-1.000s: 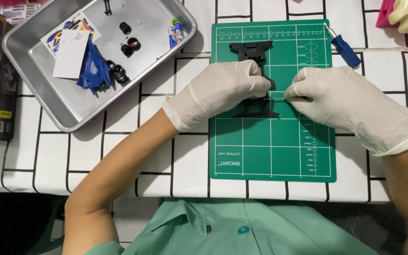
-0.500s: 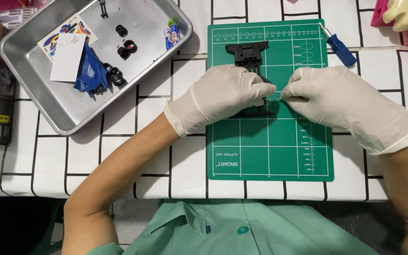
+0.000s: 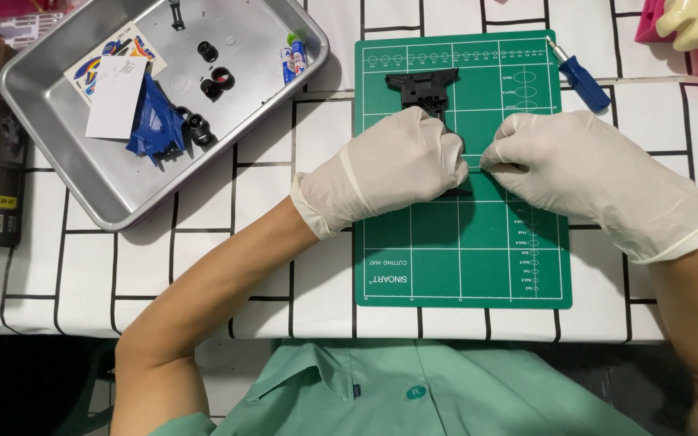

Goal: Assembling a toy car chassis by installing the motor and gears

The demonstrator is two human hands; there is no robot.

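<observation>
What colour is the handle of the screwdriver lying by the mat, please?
Blue, on the screwdriver, clearest in the head view.

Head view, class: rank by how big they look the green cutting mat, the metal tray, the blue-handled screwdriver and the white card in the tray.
1 and 2. Metal tray and green cutting mat: near alike, and the tray is cut off, so unranked.
3. White card.
4. Blue-handled screwdriver.

Hobby workbench: a green cutting mat (image 3: 462, 242) lay on a grid-patterned tablecloth (image 3: 268, 242), with a metal parts tray (image 3: 123, 202) far left and a screwdriver (image 3: 579, 74) far right.
</observation>
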